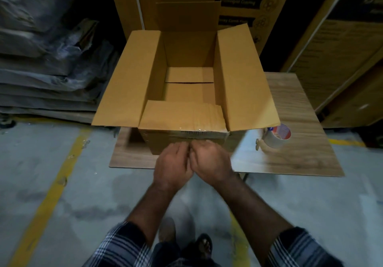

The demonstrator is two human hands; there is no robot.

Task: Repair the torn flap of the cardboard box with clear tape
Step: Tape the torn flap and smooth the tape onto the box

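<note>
Open cardboard box (pixel 187 76) on table (pixel 300 159), nothing inside. Near flap (pixel 182 116) taped at fold. Left hand (pixel 173 166) & right hand (pixel 211 162) fingers curled at front wall; grip unclear. Tape roll (pixel 276 136) beside.

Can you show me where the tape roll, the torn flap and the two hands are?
tape roll (pixel 276 137), head view, its outer side.
torn flap (pixel 182 116), head view, its middle.
left hand (pixel 173 164), head view, its back.
right hand (pixel 211 162), head view, its back.
</note>
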